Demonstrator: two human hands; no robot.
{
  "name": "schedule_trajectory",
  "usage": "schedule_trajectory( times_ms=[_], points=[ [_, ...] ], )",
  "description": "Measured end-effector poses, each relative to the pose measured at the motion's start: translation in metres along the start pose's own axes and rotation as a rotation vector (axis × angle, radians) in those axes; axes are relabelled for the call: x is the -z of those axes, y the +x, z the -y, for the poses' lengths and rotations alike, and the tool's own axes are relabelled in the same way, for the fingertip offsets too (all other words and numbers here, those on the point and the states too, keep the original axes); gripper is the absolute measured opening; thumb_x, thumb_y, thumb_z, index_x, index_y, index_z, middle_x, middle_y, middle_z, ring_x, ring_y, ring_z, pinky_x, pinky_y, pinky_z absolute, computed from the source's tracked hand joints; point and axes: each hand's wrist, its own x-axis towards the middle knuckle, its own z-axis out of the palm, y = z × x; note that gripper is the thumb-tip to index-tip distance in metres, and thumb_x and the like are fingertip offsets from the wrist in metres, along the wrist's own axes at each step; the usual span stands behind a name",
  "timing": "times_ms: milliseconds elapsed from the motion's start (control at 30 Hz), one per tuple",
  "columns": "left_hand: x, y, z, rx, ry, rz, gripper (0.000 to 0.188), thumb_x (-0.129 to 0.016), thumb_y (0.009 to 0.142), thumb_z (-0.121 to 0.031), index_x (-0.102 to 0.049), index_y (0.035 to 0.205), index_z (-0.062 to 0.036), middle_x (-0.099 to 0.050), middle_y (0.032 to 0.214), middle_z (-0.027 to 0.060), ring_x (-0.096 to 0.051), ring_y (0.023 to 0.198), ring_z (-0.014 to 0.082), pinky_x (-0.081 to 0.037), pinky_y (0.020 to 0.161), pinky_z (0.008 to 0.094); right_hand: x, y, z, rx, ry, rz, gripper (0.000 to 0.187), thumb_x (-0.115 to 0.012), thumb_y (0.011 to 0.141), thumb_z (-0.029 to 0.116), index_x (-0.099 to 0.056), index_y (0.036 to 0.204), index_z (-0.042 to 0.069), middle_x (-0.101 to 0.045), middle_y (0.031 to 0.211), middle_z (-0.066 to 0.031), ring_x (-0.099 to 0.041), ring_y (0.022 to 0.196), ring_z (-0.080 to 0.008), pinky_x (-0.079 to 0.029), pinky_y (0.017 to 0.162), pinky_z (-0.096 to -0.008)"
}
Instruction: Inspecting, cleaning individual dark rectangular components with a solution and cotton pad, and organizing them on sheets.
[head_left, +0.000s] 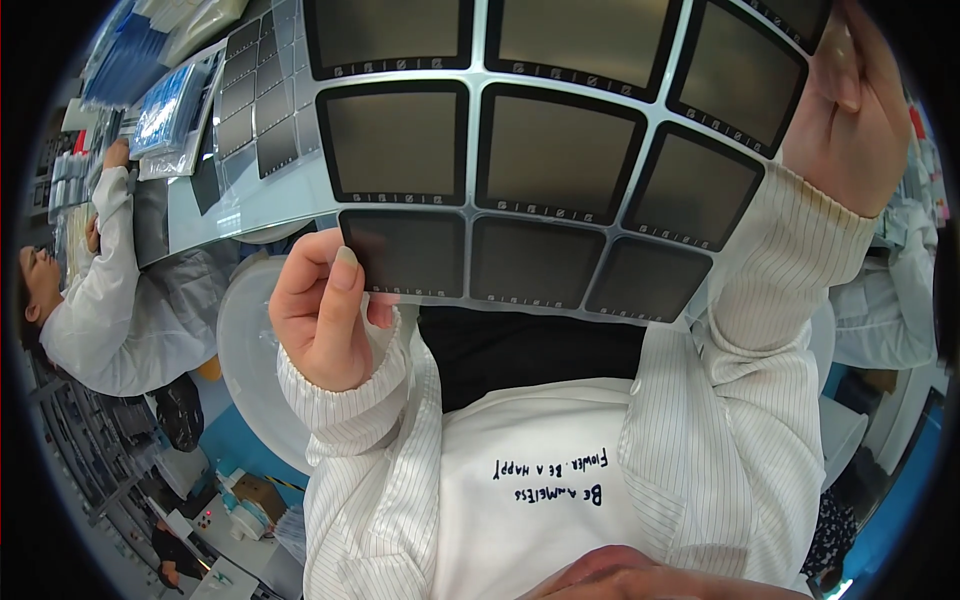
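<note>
A large clear sheet [548, 215] printed with rows of dark, rounded rectangular panels is held up in front of me. Each panel has a black border and a strip of small marks along its lower edge. My left hand [325, 315] pinches the sheet's lower left corner, thumb on the front and fingers behind. At the upper right edge, my right hand [848, 125] grips the sheet, its fingers partly hidden. The top of the sheet runs out of view.
To the left, a glass-topped table [235, 210] carries another sheet of dark panels [262, 90] and a blue-and-white packet stack [165, 110]. A co-worker in a white coat [150, 320] sits beyond. A white round tub-like shape [255, 360] stands beside my left arm. Another white sleeve [885, 300] shows at right.
</note>
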Motion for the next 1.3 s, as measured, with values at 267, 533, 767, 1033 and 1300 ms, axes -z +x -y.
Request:
schedule_trajectory(
  times_ms=[267, 533, 767, 1033, 1300],
  points=[
    [-0.003, 0.001, -0.001, 0.007, 0.058, 0.014, 0.017, -0.058, 0.091, -0.01, -0.061, 0.102, 0.0024, -0.065, 0.079, 0.0069, -0.057, 0.053, 0.008, -0.043, 0.048, 0.0174, 0.009, 0.001, 0.003, -0.029, -0.001, -0.01, 0.04, -0.038, 0.101, 0.019, -0.053, 0.066, 0.008, -0.035, 0.039, 0.0043, -0.038, 0.036, -0.0063, -0.04, 0.044, -0.0164],
    [-0.008, 0.003, -0.002, 0.022, 0.084, 0.058, 0.017, -0.059, 0.09, -0.011, -0.062, 0.1, 0.0026, -0.066, 0.079, 0.0068, -0.058, 0.054, 0.0065, -0.043, 0.048, 0.017, -0.001, 0.005, 0.003, -0.046, 0.168, -0.381, 0.052, -0.039, 0.101, 0.022, -0.04, 0.05, 0.014, -0.033, 0.037, 0.004, -0.039, 0.036, -0.008, -0.04, 0.042, -0.0185],
    [-0.01, 0.001, -0.001, 0.026, 0.06, 0.104, 0.017, -0.058, 0.09, -0.009, -0.062, 0.1, 0.0034, -0.065, 0.078, 0.0075, -0.057, 0.054, 0.0065, -0.043, 0.048, 0.0169, 0.06, 0.006, 0.004, 0.118, -0.322, -0.169, 0.014, -0.041, 0.099, 0.013, -0.046, 0.09, 0.003, -0.046, 0.063, 0.0006, -0.037, 0.048, -0.0064, -0.038, 0.063, -0.015],
    [-0.019, 0.001, -0.006, 0.079, 0.082, 0.091, 0.016, -0.058, 0.09, -0.008, -0.062, 0.1, 0.0034, -0.065, 0.08, 0.0073, -0.057, 0.056, 0.0065, -0.044, 0.05, 0.0171, 0.085, 0.013, 0.012, 0.23, -0.472, -0.209, 0.034, -0.042, 0.098, 0.005, -0.05, 0.128, -0.008, -0.054, 0.082, -0.0038, -0.031, 0.062, -0.0087, -0.037, 0.082, -0.0109],
    [-0.021, 0.001, -0.007, 0.087, 0.076, 0.081, 0.016, -0.058, 0.09, -0.009, -0.062, 0.099, 0.0031, -0.065, 0.08, 0.0069, -0.057, 0.056, 0.0063, -0.045, 0.051, 0.017, 0.081, 0.011, 0.009, 0.277, -0.512, -0.27, 0.034, -0.042, 0.098, 0.004, -0.049, 0.128, -0.01, -0.059, 0.104, -0.0073, -0.033, 0.065, -0.0084, -0.038, 0.088, -0.0123]
  ],
)
